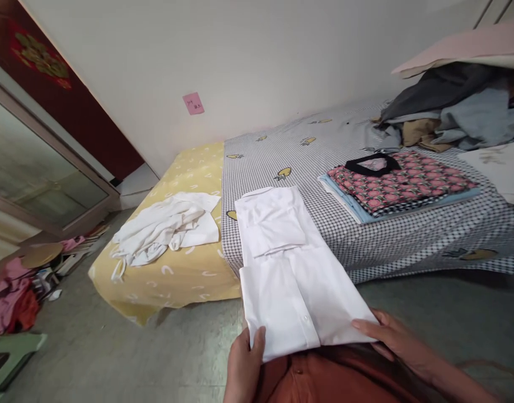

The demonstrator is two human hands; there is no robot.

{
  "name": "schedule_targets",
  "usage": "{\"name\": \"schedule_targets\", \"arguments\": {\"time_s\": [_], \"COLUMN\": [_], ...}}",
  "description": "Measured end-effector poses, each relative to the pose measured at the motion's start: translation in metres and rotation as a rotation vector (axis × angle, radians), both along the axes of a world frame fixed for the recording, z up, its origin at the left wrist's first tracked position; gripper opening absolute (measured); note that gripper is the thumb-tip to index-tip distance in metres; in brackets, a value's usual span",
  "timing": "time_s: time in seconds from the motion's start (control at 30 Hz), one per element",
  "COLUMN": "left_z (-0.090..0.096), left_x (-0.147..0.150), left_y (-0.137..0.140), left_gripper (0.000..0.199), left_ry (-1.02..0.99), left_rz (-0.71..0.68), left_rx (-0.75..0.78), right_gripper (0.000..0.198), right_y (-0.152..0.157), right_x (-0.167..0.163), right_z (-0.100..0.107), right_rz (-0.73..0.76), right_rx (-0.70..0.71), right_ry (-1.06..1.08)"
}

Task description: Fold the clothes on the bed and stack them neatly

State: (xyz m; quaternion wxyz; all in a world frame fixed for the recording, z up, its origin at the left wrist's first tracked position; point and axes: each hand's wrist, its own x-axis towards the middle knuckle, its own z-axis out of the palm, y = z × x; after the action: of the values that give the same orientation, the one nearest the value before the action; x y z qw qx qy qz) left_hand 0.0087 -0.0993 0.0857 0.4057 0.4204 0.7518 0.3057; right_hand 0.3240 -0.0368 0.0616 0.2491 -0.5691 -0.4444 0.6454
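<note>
A white button-up shirt (282, 285), folded into a long strip, stretches from the bed's edge toward my body. Its far end rests on the checked sheet, while the near end is held up off the bed. At the near left corner my left hand (246, 355) pinches the cloth, thumb on top. My right hand (385, 333) grips the near right corner, thumb above and fingers underneath. A folded sleeve or flap (277, 232) lies across the shirt's upper part. One small button shows near the bottom hem.
A crumpled white garment (164, 226) lies on the yellow sheet (190, 280). On the checked sheet (261, 157) sits a stack of folded clothes (408, 182), pink-patterned on top. A heap of clothes (462, 106) is behind. A green stool (17, 352) stands on the floor at left.
</note>
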Motion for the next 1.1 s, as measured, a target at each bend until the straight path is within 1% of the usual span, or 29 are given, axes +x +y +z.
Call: {"name": "schedule_targets", "arguments": {"time_s": [0.03, 0.1, 0.17, 0.2, 0.23, 0.27, 0.33, 0.37, 0.43, 0.5, 0.57, 0.67, 0.73, 0.83, 0.9, 1.0, 1.1], "left_z": [-0.003, -0.014, -0.027, -0.034, -0.040, -0.045, -0.051, -0.052, -0.053, -0.052, -0.048, -0.039, -0.031, -0.023, -0.020, -0.017, -0.007], "left_x": [-0.005, -0.021, -0.043, -0.055, -0.067, -0.077, -0.090, -0.094, -0.094, -0.089, -0.083, -0.077, -0.075, -0.072, -0.069, -0.065, -0.065], "left_y": [-0.004, -0.014, -0.027, -0.034, -0.040, -0.044, -0.046, -0.043, -0.030, -0.012, 0.008, 0.027, 0.030, 0.026, 0.026, 0.037, 0.054], "left_gripper": [0.072, 0.071, 0.071, 0.070, 0.067, 0.062, 0.053, 0.050, 0.050, 0.059, 0.073, 0.084, 0.084, 0.080, 0.077, 0.070, 0.059], "left_ry": [0.026, 0.010, -0.009, 0.038, 0.154, 0.334, 0.723, 0.879, 1.069, 1.157, 1.213, 1.267, 1.273, 1.218, 1.190, 1.227, 1.261], "left_rz": [-0.013, -0.026, 0.007, 0.042, 0.080, 0.105, 0.074, 0.034, -0.044, -0.092, -0.135, -0.214, -0.335, -0.560, -0.604, -0.636, -0.800], "left_rx": [-0.001, -0.012, -0.012, 0.006, 0.044, 0.096, 0.199, 0.242, 0.315, 0.402, 0.492, 0.621, 0.730, 0.841, 0.833, 0.784, 0.780], "right_gripper": [0.060, 0.061, 0.061, 0.058, 0.054, 0.046, 0.031, 0.029, 0.038, 0.046, 0.052, 0.061, 0.066, 0.072, 0.073, 0.070, 0.067], "right_y": [0.001, 0.006, 0.012, 0.015, 0.018, 0.020, 0.025, 0.028, 0.037, 0.048, 0.060, 0.073, 0.078, 0.079, 0.080, 0.084, 0.093], "right_x": [0.005, 0.020, 0.041, 0.052, 0.062, 0.072, 0.083, 0.084, 0.076, 0.061, 0.044, 0.027, 0.023, 0.022, 0.021, 0.015, 0.009], "right_z": [-0.005, -0.018, -0.033, -0.040, -0.047, -0.054, -0.063, -0.066, -0.068, -0.064, -0.055, -0.037, -0.027, -0.019, -0.020, -0.023, -0.023], "right_rz": [0.029, 0.083, 0.073, 0.037, -0.022, -0.086, -0.179, -0.186, -0.106, 0.020, 0.101, 0.170, 0.265, 0.409, 0.439, 0.467, 0.547], "right_rx": [-0.006, 0.004, 0.077, 0.147, 0.241, 0.352, 0.604, 0.732, 0.969, 1.163, 1.310, 1.484, 1.565, 1.596, 1.588, 1.570, 1.539], "right_ry": [-0.028, -0.070, -0.130, -0.192, -0.280, -0.383, -0.588, -0.676, -0.833, -0.976, -1.073, -1.080, -1.026, -0.941, -0.912, -0.905, -0.851]}}
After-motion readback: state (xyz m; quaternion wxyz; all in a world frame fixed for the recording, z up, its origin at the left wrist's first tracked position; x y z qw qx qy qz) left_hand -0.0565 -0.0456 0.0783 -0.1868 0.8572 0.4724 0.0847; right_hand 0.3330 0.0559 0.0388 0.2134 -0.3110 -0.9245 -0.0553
